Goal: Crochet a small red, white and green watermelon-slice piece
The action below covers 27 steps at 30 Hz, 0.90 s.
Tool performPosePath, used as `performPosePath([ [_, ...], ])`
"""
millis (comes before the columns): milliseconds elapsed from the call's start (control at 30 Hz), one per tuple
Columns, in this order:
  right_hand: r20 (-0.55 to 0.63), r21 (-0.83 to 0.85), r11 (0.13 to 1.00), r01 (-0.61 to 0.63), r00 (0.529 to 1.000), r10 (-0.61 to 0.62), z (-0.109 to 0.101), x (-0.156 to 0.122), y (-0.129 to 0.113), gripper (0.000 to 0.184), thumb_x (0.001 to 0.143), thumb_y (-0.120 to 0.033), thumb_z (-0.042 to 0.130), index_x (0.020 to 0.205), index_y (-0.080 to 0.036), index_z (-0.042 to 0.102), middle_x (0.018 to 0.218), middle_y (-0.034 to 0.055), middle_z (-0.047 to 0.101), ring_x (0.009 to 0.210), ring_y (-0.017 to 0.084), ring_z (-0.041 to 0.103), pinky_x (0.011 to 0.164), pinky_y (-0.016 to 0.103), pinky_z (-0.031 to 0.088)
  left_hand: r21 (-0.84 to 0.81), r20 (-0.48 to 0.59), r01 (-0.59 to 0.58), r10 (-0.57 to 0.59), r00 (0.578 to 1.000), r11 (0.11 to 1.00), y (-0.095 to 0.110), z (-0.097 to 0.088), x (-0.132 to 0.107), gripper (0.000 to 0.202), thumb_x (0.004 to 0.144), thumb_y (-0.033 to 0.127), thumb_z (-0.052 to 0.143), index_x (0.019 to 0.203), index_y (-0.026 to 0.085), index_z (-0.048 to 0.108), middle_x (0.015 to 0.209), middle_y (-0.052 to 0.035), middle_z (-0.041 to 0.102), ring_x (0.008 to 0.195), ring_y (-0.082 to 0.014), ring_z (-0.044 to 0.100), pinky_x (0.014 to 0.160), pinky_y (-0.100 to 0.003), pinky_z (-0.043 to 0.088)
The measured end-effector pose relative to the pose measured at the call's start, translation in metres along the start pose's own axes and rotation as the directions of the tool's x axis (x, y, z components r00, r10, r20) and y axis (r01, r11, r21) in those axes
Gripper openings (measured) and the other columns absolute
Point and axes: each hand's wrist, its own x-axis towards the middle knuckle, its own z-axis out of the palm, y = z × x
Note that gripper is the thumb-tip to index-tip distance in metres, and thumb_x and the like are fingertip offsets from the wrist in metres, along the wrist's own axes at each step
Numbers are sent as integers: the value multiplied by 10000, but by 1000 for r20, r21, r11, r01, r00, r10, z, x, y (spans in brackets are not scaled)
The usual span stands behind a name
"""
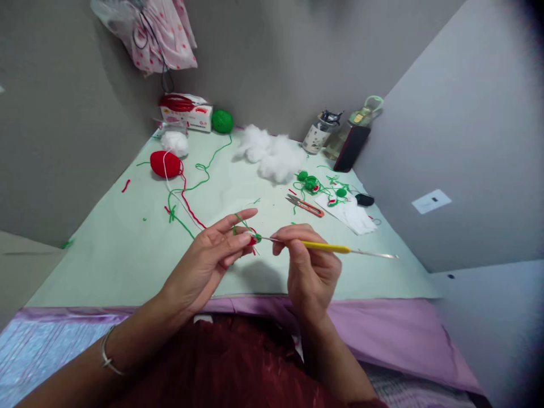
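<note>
Between the thumb and fingers of my left hand (212,249) is a small red and green crochet piece (254,238), partly hidden by the fingertips. Green yarn loops over the raised index finger. My right hand (312,263) grips a crochet hook (327,247) by its yellow handle. The hook's thin metal front end reaches the piece at its green edge; its other metal end points right. Strands of red yarn (191,208), white and green run from the table towards my left hand.
Balls of red yarn (165,164), white yarn (175,144) and green yarn (222,121) lie back left by a box (198,119). White stuffing (276,156) sits mid-back. Thread snips (305,205), green crocheted bits (311,183), a pen holder (315,139), bottle (361,116) and phone (352,148) are right.
</note>
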Motion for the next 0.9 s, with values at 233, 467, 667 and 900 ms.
performPosePath([
  [233, 77, -180, 975, 132, 990, -119, 6, -5, 5, 258, 999, -116, 634, 1128, -288, 776, 997, 34, 769, 902, 179, 720, 768, 348, 610, 129, -19, -125, 128, 992, 984, -5, 8, -2, 362, 788, 233, 910, 1142, 271, 843, 799, 22, 661, 719, -78, 527, 619, -146, 421],
  [467, 26, -204, 970, 136, 991, -134, -2, -4, 3, 272, 994, -103, 631, 1118, -290, 785, 950, 28, 757, 834, 172, 701, 736, 340, 589, -105, 11, 80, -79, 997, 991, -5, 0, 5, 366, 789, 222, 897, 1146, 163, 838, 631, 79, 510, 541, -37, 363, 863, -246, 537],
  [667, 51, 93, 992, -85, 995, 80, 3, 2, 3, 168, 1000, -199, 663, 997, -285, 808, 940, 17, 771, 855, 165, 690, 729, 317, 563, 88, -4, -90, 91, 996, 992, -7, 3, 0, 368, 805, 211, 887, 1162, 287, 835, 825, 29, 703, 835, -109, 614, 880, -223, 479],
  [900, 55, 188, 956, -223, 975, 217, 1, -1, 7, 175, 1025, -257, 635, 1017, -289, 807, 884, 4, 751, 740, 139, 659, 704, 314, 537, 117, 15, -81, 80, 997, 990, -5, 2, -2, 313, 858, 240, 844, 1169, 269, 826, 898, 19, 736, 871, -126, 654, 931, -262, 463],
])
